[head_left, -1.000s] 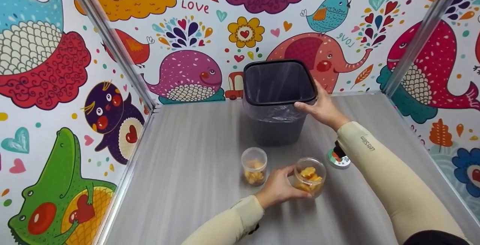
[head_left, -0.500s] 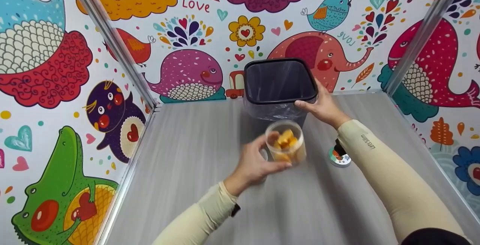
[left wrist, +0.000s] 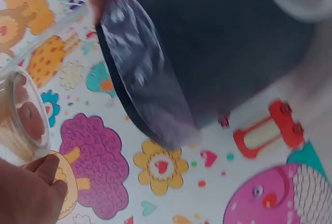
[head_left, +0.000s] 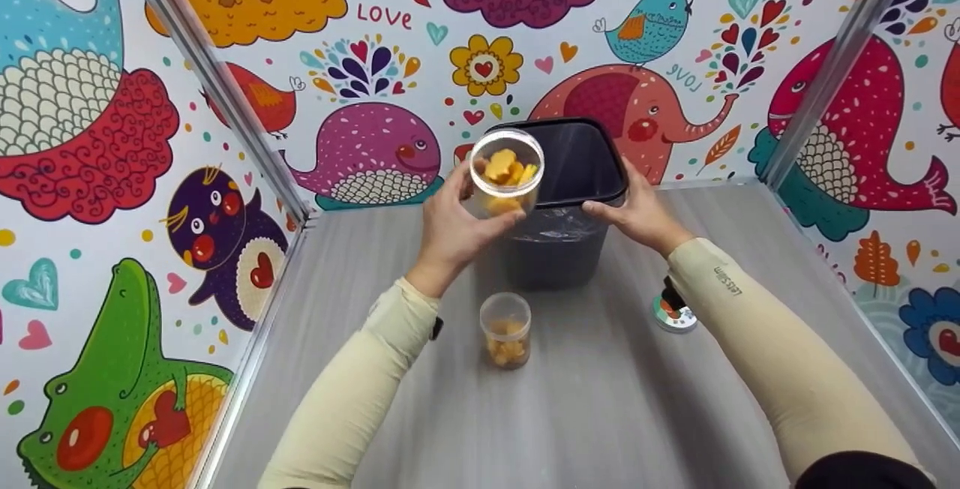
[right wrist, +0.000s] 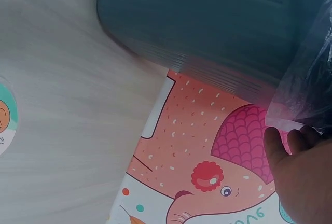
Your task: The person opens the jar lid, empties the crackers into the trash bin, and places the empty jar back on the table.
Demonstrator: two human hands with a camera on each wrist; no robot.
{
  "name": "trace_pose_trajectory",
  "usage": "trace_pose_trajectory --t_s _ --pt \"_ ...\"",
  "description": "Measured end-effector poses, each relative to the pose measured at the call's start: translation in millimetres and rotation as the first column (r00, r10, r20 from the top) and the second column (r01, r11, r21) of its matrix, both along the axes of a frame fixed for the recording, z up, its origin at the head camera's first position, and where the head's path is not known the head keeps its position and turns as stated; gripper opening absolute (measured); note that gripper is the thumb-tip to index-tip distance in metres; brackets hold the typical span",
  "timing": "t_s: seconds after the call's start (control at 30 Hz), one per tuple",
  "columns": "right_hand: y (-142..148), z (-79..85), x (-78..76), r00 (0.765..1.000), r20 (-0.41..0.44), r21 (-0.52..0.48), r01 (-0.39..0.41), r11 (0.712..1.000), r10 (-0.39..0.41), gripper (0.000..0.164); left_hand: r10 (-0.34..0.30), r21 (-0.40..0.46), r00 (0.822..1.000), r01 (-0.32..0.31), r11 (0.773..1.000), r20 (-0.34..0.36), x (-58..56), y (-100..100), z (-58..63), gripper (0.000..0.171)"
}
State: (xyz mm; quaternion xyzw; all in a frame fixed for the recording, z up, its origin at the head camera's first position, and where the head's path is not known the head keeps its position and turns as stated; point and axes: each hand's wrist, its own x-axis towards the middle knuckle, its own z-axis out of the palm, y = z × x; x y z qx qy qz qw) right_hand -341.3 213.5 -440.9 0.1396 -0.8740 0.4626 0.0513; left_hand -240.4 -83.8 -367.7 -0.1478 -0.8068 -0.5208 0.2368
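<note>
Your left hand (head_left: 454,223) grips a clear round plastic jar (head_left: 508,190), just raised, unemptied, near the square dark-grey plastic bin (head_left: 555,262) your right hand (head_left: 643,211) grips.

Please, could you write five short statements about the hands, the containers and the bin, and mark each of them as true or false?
1. The left hand holds a clear plastic tub with yellow-orange pieces inside. True.
2. The other tub has nothing in it. False: the standing tub also contains such pieces.
3. A clear plastic liner hangs over the outside of the dark gray bin. True.
4. The right hand is deep inside the bin. False: the right hand grips the bin at its near right corner.
5. In the head view, the round printed item lies to the right of the standing tub. True.
</note>
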Motion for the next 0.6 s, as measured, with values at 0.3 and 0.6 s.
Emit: trace_pose_trajectory --t_s 0.3,0.6 --pt "-1.1 -5.4 1.0 1.000 -0.009 -0.014 -0.022 1.000 0.022 0.109 0.202 -0.359 0.979 -0.196 0.913 -0.020 -47.1 -7.2 9.7 0.086" --pt "2.0 -2.1 -0.6 0.997 -0.062 -0.039 -0.051 0.998 0.049 0.105 0.083 -0.694 0.965 -0.239 0.679 -0.250 -78.5 -4.6 18.2 0.080"
